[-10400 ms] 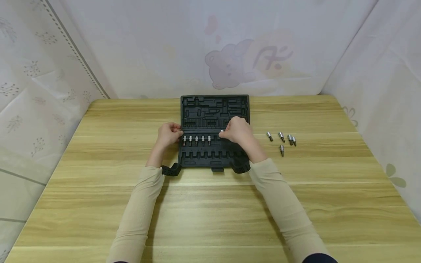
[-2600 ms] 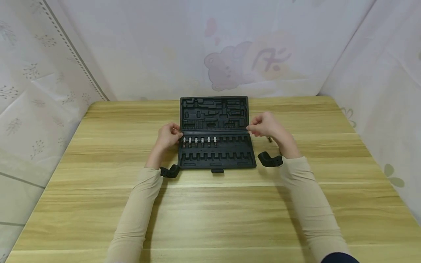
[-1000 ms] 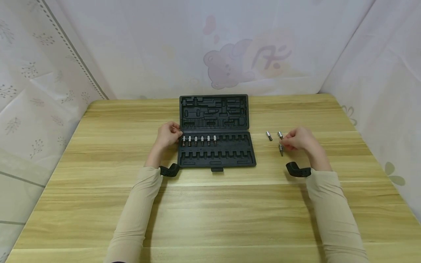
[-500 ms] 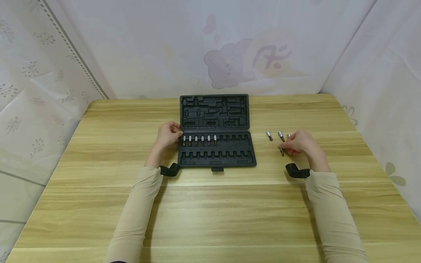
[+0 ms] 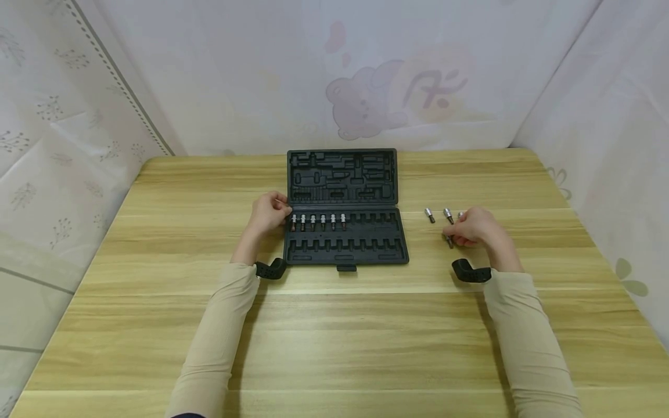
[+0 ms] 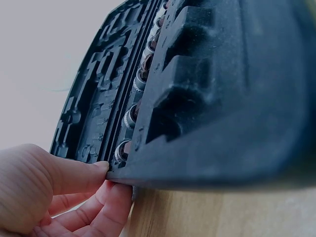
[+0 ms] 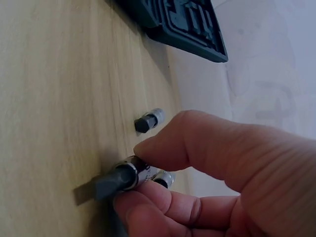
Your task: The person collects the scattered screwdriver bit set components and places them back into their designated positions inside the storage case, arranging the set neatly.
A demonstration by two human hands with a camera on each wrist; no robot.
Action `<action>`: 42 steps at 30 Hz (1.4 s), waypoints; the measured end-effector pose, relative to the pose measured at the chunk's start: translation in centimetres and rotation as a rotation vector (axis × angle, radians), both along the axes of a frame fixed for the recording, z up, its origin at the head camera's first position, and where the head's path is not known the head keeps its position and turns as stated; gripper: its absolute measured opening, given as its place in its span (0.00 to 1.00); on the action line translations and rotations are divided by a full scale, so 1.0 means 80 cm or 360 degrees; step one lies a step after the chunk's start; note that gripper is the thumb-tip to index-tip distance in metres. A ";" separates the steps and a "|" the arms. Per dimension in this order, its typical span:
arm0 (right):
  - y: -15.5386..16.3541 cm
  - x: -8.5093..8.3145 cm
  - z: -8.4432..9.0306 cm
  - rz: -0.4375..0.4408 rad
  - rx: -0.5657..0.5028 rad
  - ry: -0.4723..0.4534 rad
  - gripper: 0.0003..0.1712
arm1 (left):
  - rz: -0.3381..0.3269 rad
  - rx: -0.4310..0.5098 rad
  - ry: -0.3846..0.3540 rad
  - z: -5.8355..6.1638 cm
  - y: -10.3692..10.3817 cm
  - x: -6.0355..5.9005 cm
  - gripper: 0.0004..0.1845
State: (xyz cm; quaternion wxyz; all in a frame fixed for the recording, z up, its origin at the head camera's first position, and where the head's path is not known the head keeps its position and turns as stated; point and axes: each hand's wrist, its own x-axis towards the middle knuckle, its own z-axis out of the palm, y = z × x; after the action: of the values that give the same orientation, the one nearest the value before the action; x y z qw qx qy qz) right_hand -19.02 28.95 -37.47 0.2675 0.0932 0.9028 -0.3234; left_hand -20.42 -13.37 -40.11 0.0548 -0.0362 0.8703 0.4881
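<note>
An open black tool case [image 5: 345, 212] lies flat on the wooden table [image 5: 334, 325]. Several silver bit sockets [image 5: 317, 220] stand in the left part of its upper row of slots. My left hand [image 5: 268, 213] grips the case's left edge [image 6: 118, 173], thumb on top and fingers underneath. To the right of the case, my right hand [image 5: 473, 227] pinches a silver bit socket [image 7: 121, 178] between thumb and fingers, low on the table. Two more loose bit sockets [image 5: 430, 215] [image 5: 448, 216] lie just left of that hand; another peeks from behind it [image 5: 460, 215].
White patterned cloth walls [image 5: 360, 69] close in the table at the back and both sides. A black wrist camera strap [image 5: 470, 271] sits on each forearm. Bare wood stretches in front of the case toward me.
My right hand left the case, travelled right to the loose bit sockets and closed its fingers on one. A sixth socket now stands in the case row. The left hand stayed put.
</note>
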 end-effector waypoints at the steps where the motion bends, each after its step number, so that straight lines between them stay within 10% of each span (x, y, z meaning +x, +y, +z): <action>1: -0.001 0.000 0.001 0.0005 -0.0003 0.0007 0.14 | 0.0000 0.0001 0.0001 0.000 0.000 0.000 0.11; 42: -0.091 -0.019 0.023 0.0214 -0.0132 0.0191 0.13 | 0.0006 -0.0017 -0.0018 0.000 0.000 0.001 0.11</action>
State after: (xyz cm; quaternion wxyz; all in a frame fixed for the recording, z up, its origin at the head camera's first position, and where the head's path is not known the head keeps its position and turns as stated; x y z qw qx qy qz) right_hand -20.51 21.68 -35.60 0.2376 0.0018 0.9073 -0.3468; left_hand -20.36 -13.33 -40.10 0.0586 -0.0407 0.8725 0.4834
